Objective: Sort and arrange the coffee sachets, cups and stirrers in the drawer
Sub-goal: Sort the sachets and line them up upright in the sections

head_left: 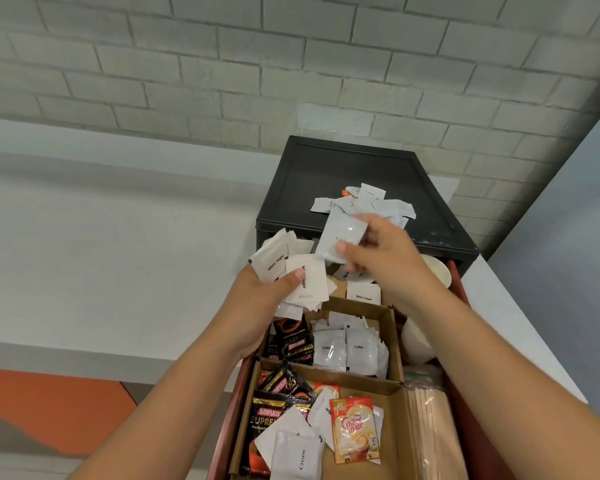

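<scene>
Grey brick wall (222, 64) is filling the background, and a white counter (84, 237) is running out to the left of both hands. The left hand (257, 299) is gripping a fanned bunch of white sugar sachets (305, 282), its thumb pressing across the front one. Just to its right, and not touching it, the right hand (385, 251) is pinching a single pale sachet (343, 233) between thumb and fingers. Beyond the right hand a black cabinet (343, 168) is standing against the wall, with a loose pile of white sachets (371, 199) lying on its top.

Below the hands a red drawer (465, 296) is standing open. Under the left wrist a cardboard box (394, 341) is holding dark Kopiko sachets (293, 341) on its left side and white coffee sachets (357, 351) standing in a row on its right. Between the two forearms a nearer box (392, 445) is holding more Kopiko packets (271, 417) at the left, a white cream sachet (298, 457) lying over them, and an orange Coffee mate sachet (355, 429) in the middle. One more sugar sachet (363, 293) is lying directly beneath the right hand. Under the right forearm a clear bag of wooden stirrers (430, 427) is lying along the drawer's right side, and pale cups (416, 341) are sitting beyond it.
</scene>
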Tool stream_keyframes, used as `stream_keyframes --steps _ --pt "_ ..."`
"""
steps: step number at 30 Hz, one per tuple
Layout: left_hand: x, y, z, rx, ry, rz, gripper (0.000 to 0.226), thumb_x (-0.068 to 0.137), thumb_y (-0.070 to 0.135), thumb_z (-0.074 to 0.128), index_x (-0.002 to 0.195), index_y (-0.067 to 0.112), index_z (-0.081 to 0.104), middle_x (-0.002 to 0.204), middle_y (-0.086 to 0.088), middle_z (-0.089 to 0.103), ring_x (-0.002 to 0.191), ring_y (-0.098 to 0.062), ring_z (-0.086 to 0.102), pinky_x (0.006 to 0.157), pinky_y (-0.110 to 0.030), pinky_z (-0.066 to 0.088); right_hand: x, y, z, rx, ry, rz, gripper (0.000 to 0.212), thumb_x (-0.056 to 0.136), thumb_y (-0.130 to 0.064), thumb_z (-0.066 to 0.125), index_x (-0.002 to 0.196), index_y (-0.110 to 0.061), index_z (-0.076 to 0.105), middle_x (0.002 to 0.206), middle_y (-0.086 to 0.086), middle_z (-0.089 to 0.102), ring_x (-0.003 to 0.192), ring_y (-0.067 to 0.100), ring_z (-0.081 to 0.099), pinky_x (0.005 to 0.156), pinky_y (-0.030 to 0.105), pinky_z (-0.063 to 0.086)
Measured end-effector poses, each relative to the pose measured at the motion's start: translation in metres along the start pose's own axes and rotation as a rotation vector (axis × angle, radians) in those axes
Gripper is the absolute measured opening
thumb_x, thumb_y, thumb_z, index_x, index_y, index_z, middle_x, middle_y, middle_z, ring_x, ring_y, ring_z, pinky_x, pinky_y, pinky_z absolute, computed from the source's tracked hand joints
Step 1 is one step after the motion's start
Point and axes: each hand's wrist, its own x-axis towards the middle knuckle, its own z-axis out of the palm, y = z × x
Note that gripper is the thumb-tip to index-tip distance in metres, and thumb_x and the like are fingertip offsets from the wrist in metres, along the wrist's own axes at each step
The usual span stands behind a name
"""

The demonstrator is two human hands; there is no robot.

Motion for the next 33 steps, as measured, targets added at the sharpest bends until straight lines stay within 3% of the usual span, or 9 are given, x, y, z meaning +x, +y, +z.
stream_keyframes --steps 5,9,13,16,19,21,23,26,33 --pt "0.000 -0.002 -0.002 -0.027 -0.031 0.003 0.058 0.077 0.027 0.073 0.132 0.022 0.056 0.116 -0.008 0.071 0.105 -0.027 0.070 0.085 -0.043 0.059 0.057 -0.003 -0.024 -0.330 0.340 -0.131 0.041 0.083 -0.019 0.076 0.110 -0.026 0.046 0.101 -0.009 0.054 0.085 0.012 0.063 0.060 0.015 0.049" --pt "0.001 -0.003 -0.003 -0.035 -0.041 0.019 0.058 0.072 0.030 0.073 0.127 0.026 0.059 0.113 -0.006 0.072 0.103 -0.025 0.071 0.080 -0.038 0.060 0.104 0.010 -0.018 -0.606 0.252 -0.146 0.015 0.086 -0.022 0.072 0.094 -0.019 0.060 0.104 0.001 0.061 0.097 0.017 0.056 0.074 0.021 0.041" --pt "0.001 -0.006 -0.005 -0.025 -0.042 0.038 0.054 0.071 0.033 0.074 0.123 0.029 0.060 0.108 0.000 0.074 0.103 -0.022 0.071 0.080 -0.038 0.061 0.121 0.011 -0.015 -0.909 0.238 -0.156 0.017 0.089 -0.031 0.068 0.100 -0.019 0.070 0.122 0.002 0.052 0.117 0.021 0.042 0.092 0.029 0.038" --pt "0.000 -0.006 -0.004 -0.016 -0.036 0.048 0.053 0.070 0.035 0.075 0.121 0.032 0.061 0.107 0.002 0.074 0.104 -0.022 0.070 0.084 -0.043 0.060 0.094 -0.002 -0.007 -0.719 0.233 -0.255 0.019 0.092 -0.039 0.062 0.098 -0.023 0.070 0.112 -0.006 0.051 0.110 0.013 0.045 0.087 0.025 0.038" --pt "-0.001 -0.006 -0.003 -0.024 -0.032 0.066 0.058 0.070 0.035 0.076 0.125 0.026 0.060 0.112 -0.004 0.073 0.104 -0.025 0.070 0.084 -0.045 0.059 0.037 -0.014 0.006 -0.383 -0.043 -0.209 0.026 0.083 -0.061 0.060 0.094 -0.037 0.059 0.088 -0.019 0.058 0.083 0.000 0.059 0.066 0.015 0.045" --pt "-0.001 -0.005 -0.003 -0.019 -0.041 0.090 0.056 0.075 0.031 0.074 0.128 0.020 0.059 0.113 -0.008 0.073 0.103 -0.027 0.071 0.082 -0.043 0.059 0.002 -0.015 0.013 -0.343 -0.235 -0.126 0.050 0.069 -0.067 0.070 0.107 -0.041 0.051 0.086 -0.017 0.061 0.075 -0.002 0.061 0.059 0.013 0.048" --pt "-0.002 -0.004 -0.003 -0.024 -0.038 0.093 0.050 0.079 0.031 0.070 0.127 0.020 0.059 0.111 -0.007 0.073 0.101 -0.026 0.071 0.082 -0.041 0.059 -0.015 -0.008 0.018 -0.362 -0.286 -0.096 0.061 0.069 -0.049 0.080 0.118 -0.038 0.045 0.090 -0.010 0.062 0.077 0.004 0.063 0.064 0.020 0.051" --pt "-0.002 -0.005 -0.001 -0.023 -0.009 0.067 0.038 0.092 0.032 0.060 0.129 0.027 0.057 0.113 -0.001 0.073 0.100 -0.021 0.071 0.082 -0.041 0.059 -0.022 0.000 0.019 -0.227 -0.198 -0.046 0.052 0.077 -0.022 0.081 0.115 -0.033 0.048 0.094 -0.003 0.067 0.086 0.018 0.066 0.071 0.030 0.057" --pt "-0.001 -0.005 -0.001 -0.019 0.014 0.053 0.025 0.099 0.022 0.055 0.121 0.032 0.059 0.104 0.006 0.075 0.096 -0.016 0.072 0.074 -0.033 0.059 -0.031 0.005 0.007 -0.013 -0.104 0.048 0.037 0.087 -0.010 0.070 0.114 -0.029 0.054 0.107 -0.006 0.070 0.094 0.014 0.068 0.060 0.016 0.050"
